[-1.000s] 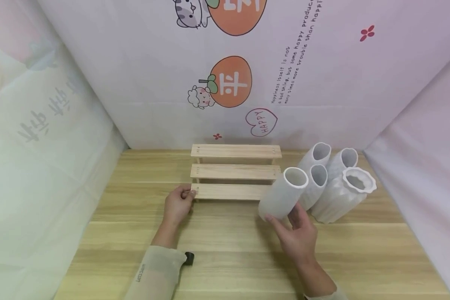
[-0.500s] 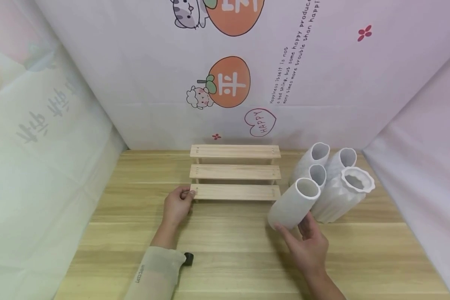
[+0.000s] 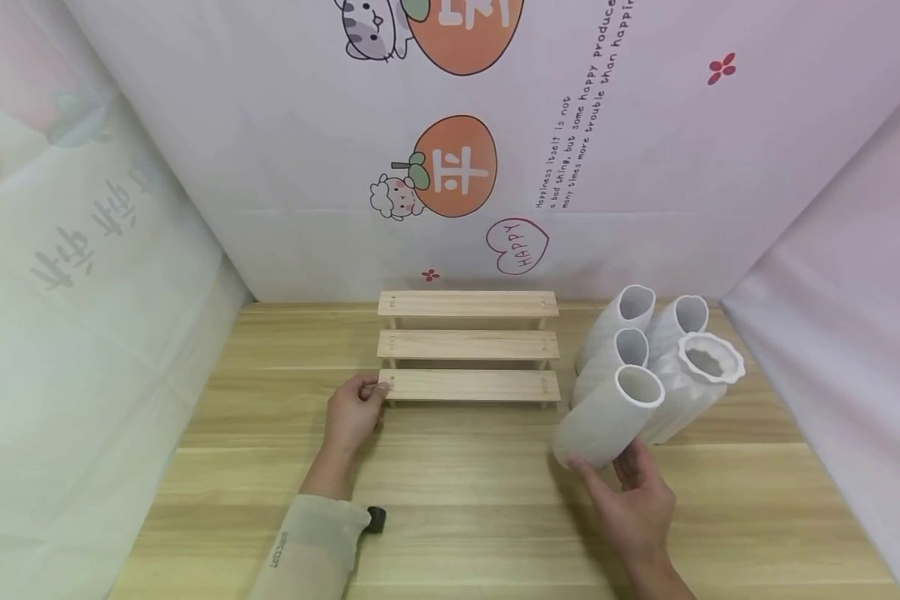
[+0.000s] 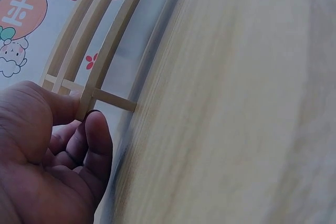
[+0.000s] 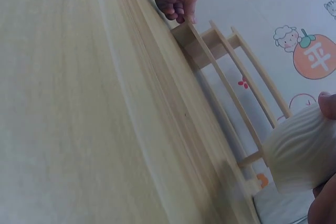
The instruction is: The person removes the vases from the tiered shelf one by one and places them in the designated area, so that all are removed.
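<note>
A three-step wooden rack (image 3: 468, 385) stands on the table against the back wall. My left hand (image 3: 354, 412) pinches the left end of its lowest board between thumb and fingers, as the left wrist view shows closely. In my right hand (image 3: 633, 508) is a white ribbed vase (image 3: 603, 425), gripped low down with the thumb on its near side and the fingers behind. The vase leans, its round mouth tipped up and right. In the right wrist view the vase (image 5: 302, 150) shows its wavy ridges beside the rack.
Several other white vases stand close together right of the rack, one with a scalloped rim (image 3: 712, 358). Behind the table (image 3: 450, 500) rises a printed cloth wall (image 3: 307, 167), with white cloth on both sides.
My right hand has carried the vase rightward and toward me, from the rack's right end to in front of the other vases. The left hand keeps its place on the rack.
</note>
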`<state>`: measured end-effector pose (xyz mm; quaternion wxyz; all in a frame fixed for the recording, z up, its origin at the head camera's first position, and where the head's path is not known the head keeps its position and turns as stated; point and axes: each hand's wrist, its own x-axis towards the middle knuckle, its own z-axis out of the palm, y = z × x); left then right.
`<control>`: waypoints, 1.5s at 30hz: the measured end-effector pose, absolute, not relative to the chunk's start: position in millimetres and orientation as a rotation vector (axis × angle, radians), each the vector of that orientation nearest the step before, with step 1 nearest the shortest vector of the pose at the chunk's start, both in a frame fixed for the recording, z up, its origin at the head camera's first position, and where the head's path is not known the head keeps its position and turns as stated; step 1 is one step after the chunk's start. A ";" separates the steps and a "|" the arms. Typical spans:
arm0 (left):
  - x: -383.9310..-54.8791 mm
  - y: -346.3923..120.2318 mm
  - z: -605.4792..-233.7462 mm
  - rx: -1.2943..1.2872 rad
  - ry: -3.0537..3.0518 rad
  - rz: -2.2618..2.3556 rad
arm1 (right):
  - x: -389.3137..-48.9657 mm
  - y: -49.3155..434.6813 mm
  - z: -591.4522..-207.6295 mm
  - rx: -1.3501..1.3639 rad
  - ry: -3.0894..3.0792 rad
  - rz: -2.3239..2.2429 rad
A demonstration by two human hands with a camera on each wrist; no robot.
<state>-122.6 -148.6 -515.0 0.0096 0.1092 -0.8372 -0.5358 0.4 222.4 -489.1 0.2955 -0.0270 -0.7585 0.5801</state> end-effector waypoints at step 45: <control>-119.5 -149.8 -513.3 0.305 -2.624 -1.691 | 0.7 262.3 -510.9 -0.443 -1.894 1.663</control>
